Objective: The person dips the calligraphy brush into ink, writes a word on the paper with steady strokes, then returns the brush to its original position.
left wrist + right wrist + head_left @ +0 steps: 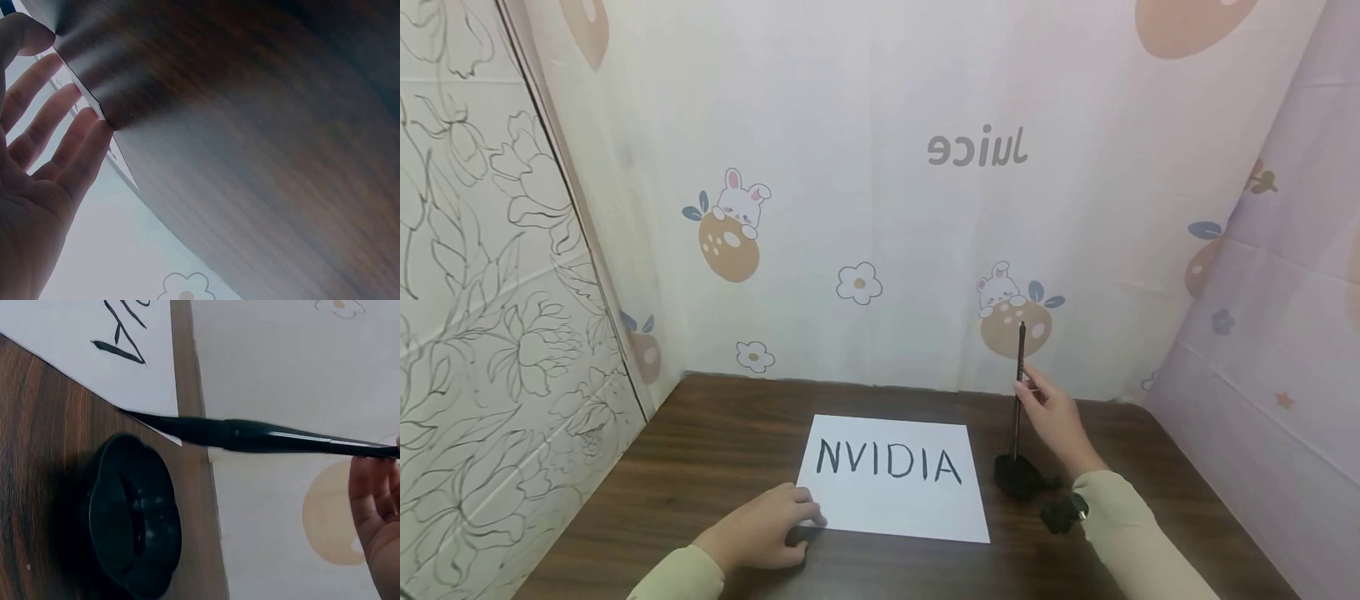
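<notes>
My right hand (1058, 421) pinches the upper handle of a dark calligraphy brush (1018, 417), which stands nearly upright. In the head view its lower end meets the black dish (1009, 477). The right wrist view shows the dark bristles (169, 427) apart from the scalloped dish (161, 512), with dark liquid inside. A white sheet of paper (891, 515) lies left of the dish, lettered "NVIDIA" in black. On its lower left edge rests my left hand (767, 527), fingers loosely bent and fingertips touching the paper and table; it holds nothing.
The dark wood-grain table (715, 433) ends at a pale curtain (865, 217) printed with rabbits and flowers. A floral panel (512, 275) borders the left side, another curtain (1277, 350) the right. A black device (1062, 512) sits at my right wrist, close to the dish.
</notes>
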Motion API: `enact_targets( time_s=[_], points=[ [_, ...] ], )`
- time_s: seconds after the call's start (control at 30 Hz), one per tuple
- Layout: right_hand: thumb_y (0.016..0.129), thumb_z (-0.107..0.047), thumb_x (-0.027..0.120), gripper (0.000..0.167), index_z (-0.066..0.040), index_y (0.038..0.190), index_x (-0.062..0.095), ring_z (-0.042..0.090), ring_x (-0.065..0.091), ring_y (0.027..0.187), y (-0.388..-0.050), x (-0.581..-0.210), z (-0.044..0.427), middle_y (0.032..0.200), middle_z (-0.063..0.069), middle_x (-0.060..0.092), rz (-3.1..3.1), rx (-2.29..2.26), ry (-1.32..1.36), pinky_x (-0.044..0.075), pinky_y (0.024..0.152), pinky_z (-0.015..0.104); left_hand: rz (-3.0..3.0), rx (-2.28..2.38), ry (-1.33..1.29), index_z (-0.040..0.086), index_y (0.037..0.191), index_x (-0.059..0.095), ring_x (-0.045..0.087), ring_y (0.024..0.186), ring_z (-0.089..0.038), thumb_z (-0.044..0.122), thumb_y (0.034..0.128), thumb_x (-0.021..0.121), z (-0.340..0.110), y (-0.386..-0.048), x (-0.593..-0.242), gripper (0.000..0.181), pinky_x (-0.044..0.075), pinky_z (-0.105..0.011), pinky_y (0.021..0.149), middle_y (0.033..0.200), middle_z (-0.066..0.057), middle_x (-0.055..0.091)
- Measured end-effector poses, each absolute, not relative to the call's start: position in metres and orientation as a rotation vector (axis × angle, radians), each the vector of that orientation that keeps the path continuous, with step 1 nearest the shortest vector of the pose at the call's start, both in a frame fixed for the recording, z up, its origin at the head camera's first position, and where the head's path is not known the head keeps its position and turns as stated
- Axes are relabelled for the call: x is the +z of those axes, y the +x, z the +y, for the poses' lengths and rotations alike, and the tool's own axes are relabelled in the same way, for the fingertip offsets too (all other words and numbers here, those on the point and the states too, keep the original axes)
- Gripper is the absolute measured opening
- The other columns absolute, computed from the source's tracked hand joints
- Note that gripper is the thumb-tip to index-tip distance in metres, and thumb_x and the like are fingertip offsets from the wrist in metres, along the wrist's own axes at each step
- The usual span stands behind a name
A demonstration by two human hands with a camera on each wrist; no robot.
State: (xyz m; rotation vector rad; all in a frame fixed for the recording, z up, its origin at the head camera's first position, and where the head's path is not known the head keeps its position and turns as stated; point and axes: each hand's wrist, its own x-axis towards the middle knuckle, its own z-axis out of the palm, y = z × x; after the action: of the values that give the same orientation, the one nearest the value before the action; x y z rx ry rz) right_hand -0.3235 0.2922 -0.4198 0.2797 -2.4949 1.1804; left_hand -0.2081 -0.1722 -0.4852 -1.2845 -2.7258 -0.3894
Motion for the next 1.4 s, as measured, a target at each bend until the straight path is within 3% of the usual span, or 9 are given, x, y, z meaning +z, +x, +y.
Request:
enact_targets(
  time_s=[0.2, 0.53, 0.8, 1.17, 1.4],
  points=[
    [0.105, -0.034, 0.049, 0.057, -0.007, 0.154, 0.038, 0.035, 0.062, 0.085, -0.323, -0.419, 0.31, 0.113, 0.021, 0.06, -2.592, 1.226, 0.215, 0.051, 0.065, 0.032, -2.71, -0.39, -1.292, 0.019, 0.107, 0.072, 0.052, 0.088, -0.003, 0.022, 0.0802, 0.075, -0.172, -0.208, -0.486, 0.027, 0.049, -0.025, 0.078, 0.098, 0.012, 0.059],
    [0.104, -0.047, 0.046, 0.07, 0.004, 0.15, 0.037, 0.023, 0.064, 0.086, -0.324, -0.429, 0.336, 0.122, 0.026, 0.061, -2.777, 1.205, 0.072, 0.052, 0.08, 0.046, -2.756, -0.402, -1.274, 0.02, 0.107, 0.072, 0.053, 0.089, -0.003, 0.022, 0.0806, 0.075, -0.171, -0.206, -0.482, 0.027, 0.049, -0.025, 0.078, 0.099, 0.013, 0.06],
    [0.101, -0.055, 0.048, 0.077, 0.004, 0.15, 0.037, 0.022, 0.067, 0.083, -0.323, -0.441, 0.352, 0.119, 0.025, 0.062, -2.851, 1.188, 0.03, 0.051, 0.085, 0.054, -2.756, -0.415, -1.267, 0.02, 0.107, 0.072, 0.051, 0.087, -0.002, 0.023, 0.0815, 0.074, -0.171, -0.206, -0.483, 0.026, 0.049, -0.024, 0.077, 0.098, 0.014, 0.06],
    [0.101, -0.05, 0.053, 0.073, 0.003, 0.148, 0.039, 0.025, 0.07, 0.083, -0.323, -0.453, 0.36, 0.11, 0.022, 0.062, -2.885, 1.212, -0.002, 0.052, 0.085, 0.053, -2.767, -0.4, -1.261, 0.021, 0.107, 0.072, 0.051, 0.088, -0.003, 0.024, 0.0815, 0.074, -0.171, -0.208, -0.484, 0.026, 0.049, -0.025, 0.078, 0.099, 0.015, 0.059],
    [0.1, -0.042, 0.057, 0.067, 0.006, 0.145, 0.044, 0.024, 0.068, 0.085, -0.325, -0.458, 0.355, 0.112, 0.023, 0.061, -2.935, 1.256, -0.014, 0.056, 0.079, 0.045, -2.753, -0.4, -1.268, 0.02, 0.107, 0.072, 0.052, 0.089, -0.003, 0.023, 0.0813, 0.074, -0.171, -0.208, -0.484, 0.026, 0.049, -0.024, 0.078, 0.099, 0.014, 0.06]
  ],
)
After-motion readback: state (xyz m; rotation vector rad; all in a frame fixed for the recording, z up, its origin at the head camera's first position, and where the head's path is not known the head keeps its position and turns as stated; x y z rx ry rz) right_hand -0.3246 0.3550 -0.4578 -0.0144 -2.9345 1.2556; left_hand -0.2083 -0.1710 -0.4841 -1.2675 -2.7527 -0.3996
